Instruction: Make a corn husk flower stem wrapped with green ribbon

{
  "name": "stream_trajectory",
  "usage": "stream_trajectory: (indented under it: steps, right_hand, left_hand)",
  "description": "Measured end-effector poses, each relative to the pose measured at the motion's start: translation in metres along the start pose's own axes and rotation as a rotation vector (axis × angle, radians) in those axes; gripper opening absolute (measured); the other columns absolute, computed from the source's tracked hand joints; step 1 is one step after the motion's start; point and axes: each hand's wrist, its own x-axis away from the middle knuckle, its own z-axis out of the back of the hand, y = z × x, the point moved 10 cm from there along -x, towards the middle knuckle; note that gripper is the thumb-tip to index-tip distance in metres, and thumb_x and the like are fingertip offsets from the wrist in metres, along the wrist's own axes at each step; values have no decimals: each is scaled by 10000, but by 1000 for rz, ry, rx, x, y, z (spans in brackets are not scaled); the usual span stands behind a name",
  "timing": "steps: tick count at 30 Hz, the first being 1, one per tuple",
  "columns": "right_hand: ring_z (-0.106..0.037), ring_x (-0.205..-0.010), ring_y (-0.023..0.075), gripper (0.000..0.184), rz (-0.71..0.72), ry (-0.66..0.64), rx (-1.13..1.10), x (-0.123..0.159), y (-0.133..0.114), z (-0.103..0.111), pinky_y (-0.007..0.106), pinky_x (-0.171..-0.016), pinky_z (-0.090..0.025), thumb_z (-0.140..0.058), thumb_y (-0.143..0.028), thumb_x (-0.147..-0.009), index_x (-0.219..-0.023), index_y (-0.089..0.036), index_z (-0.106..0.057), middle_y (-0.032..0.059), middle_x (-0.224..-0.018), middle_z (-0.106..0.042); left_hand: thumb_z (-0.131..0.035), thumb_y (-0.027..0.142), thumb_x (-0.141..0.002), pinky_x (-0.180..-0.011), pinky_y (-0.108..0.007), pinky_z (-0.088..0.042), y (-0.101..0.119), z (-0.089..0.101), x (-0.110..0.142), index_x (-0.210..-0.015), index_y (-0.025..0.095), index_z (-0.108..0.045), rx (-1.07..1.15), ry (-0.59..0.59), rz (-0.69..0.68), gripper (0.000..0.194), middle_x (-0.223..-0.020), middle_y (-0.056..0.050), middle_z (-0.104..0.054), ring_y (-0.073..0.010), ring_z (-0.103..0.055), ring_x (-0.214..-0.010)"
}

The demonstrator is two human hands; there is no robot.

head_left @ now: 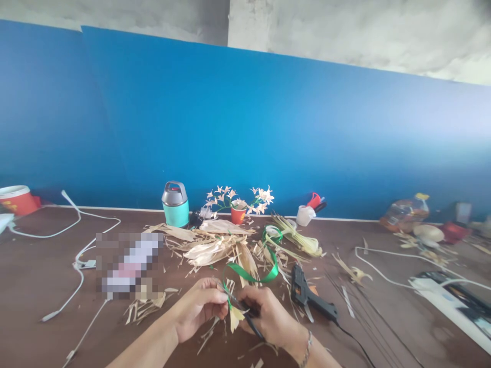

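Observation:
My left hand [199, 307] pinches a small pale corn-husk flower [235, 319] by its green-wrapped stem, and the flower hangs below the fingertips. Black-handled scissors [253, 327] are gripped in my right hand [270, 316], their blades pointing left at the stem beside my left fingertips. From that spot a green ribbon [245, 276] curves up and right toward its roll [273, 233]. Whether the blades touch the ribbon, I cannot tell. Dry corn husks [210, 250] lie in a loose heap just beyond both hands.
A black glue gun [312, 296] lies right of my right hand, its cord trailing forward. Behind the husks stand a red pot of husk flowers [238, 214] and a turquoise container [176, 207]. White cables [80, 255] cross the left side. A power strip [452, 312] lies at right.

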Motion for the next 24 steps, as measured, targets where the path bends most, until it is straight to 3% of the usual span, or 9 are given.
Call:
stream_trajectory:
  steps: [9, 13, 15, 18, 21, 24]
  right_hand:
    - [-300, -541, 80, 239, -14, -6, 4, 0, -5, -1, 188, -474, -240, -629, -28, -531, -707, -167, -544, -83, -569, -374]
    - [-313, -525, 85, 157, -41, 54, -74, -3, 9, 2, 200, -476, -254, -631, -111, -624, -747, -165, -549, -75, -563, -384]
    - [-325, -516, 90, 205, -65, 92, -99, -3, 17, 6, 204, -477, -265, -639, -172, -665, -844, -168, -540, -79, -558, -391]
    - [-335, -518, 102, 355, -90, 166, 70, 0, 22, 17, 209, -494, -275, -653, -182, -652, -970, -180, -494, -96, -544, -374]
    - [-387, -536, 119, 310, -124, 229, 315, 3, 20, 26, 216, -522, -295, -629, -172, -642, -927, -206, -511, -80, -558, -415]
    - [-495, -573, 146, 247, -172, 194, 473, 3, 24, 24, 221, -553, -333, -611, -176, -632, -865, -228, -547, -47, -598, -523]
  left_hand:
    - [-717, 120, -529, -513, -199, -439, -4, 2, 0, -550, 127, -602, -17, 14, 13, 118, -497, 5, -611, -90, -553, -467]
    - [-736, 148, -547, -503, -190, -434, -2, 2, -1, -571, 140, -588, 8, 3, 9, 150, -496, 5, -611, -93, -558, -467]
    - [-757, 169, -562, -505, -179, -436, 6, 5, -1, -579, 144, -577, 46, 2, -34, 182, -544, 2, -624, -89, -565, -494]
    - [-778, 179, -573, -483, -152, -422, 22, 16, 0, -587, 148, -559, 111, 54, -118, 222, -671, -21, -670, -70, -557, -520]
    - [-774, 154, -589, -451, -133, -402, 35, 30, 1, -588, 148, -550, 165, 142, -193, 224, -680, -27, -672, -53, -527, -500]
    - [-739, 114, -622, -431, -140, -409, 48, 45, 3, -619, 147, -572, 218, 260, -278, 171, -622, -3, -632, -60, -521, -489]
